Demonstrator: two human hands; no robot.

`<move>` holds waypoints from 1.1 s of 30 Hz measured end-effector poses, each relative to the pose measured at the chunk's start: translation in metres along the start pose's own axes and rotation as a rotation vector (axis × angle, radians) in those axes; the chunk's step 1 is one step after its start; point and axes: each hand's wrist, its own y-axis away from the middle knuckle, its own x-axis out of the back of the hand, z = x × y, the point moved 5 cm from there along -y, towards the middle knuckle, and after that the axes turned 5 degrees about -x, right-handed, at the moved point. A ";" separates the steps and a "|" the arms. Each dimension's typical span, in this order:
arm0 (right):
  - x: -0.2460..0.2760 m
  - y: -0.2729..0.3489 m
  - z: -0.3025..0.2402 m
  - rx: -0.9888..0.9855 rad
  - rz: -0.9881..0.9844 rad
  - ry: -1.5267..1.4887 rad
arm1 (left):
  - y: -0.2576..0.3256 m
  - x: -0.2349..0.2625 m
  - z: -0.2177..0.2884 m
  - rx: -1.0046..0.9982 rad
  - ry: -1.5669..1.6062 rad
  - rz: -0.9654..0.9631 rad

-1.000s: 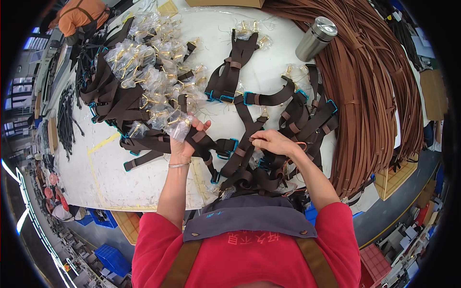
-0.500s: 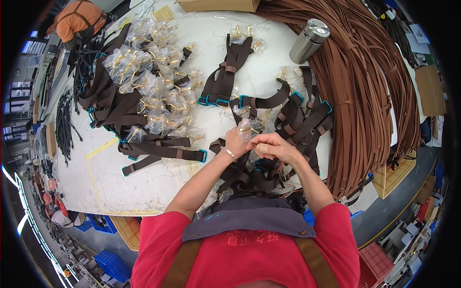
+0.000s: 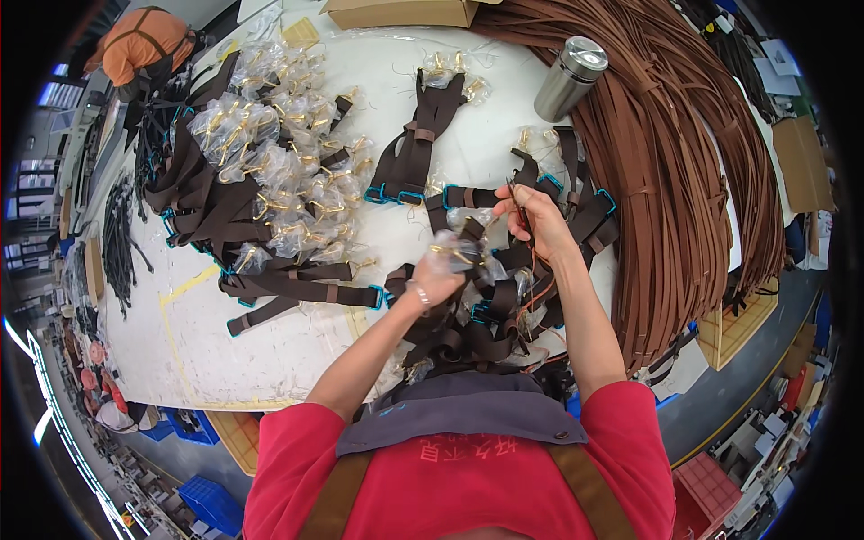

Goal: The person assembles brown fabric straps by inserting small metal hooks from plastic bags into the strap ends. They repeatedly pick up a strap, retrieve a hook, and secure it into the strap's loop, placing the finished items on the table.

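Note:
My left hand (image 3: pixel 436 278), partly smeared by motion, is closed on the plastic-wrapped end of a dark brown webbing strap (image 3: pixel 472 230). A gold metal hook shows through the clear plastic wrap (image 3: pixel 456 252). To its right and a little farther off, my right hand (image 3: pixel 543 221) is closed on a slim, dark, pointed tool that looks like small scissors (image 3: pixel 515 191). Under and around both hands lies a heap of dark brown straps (image 3: pixel 504 337) with blue-covered buckles (image 3: pixel 483 311). Beyond my left hand rests a separate bundle of straps (image 3: pixel 417 144).
A large pile of straps with plastic-wrapped gold hooks (image 3: pixel 288 171) covers the table's left side. Long brown strips (image 3: pixel 648 189) fill the right, beside a steel flask (image 3: pixel 571 79). A cardboard box (image 3: pixel 400 13) stands at the far edge. Another person (image 3: pixel 144 49) bends over at far left.
My hands have parted. The right has moved up and away, now showing the slim dark tool; the left has dropped slightly nearer me with the wrapped strap end.

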 end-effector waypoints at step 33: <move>-0.084 0.073 0.028 -0.304 -0.410 0.605 | -0.221 0.123 -0.055 0.087 -0.131 0.210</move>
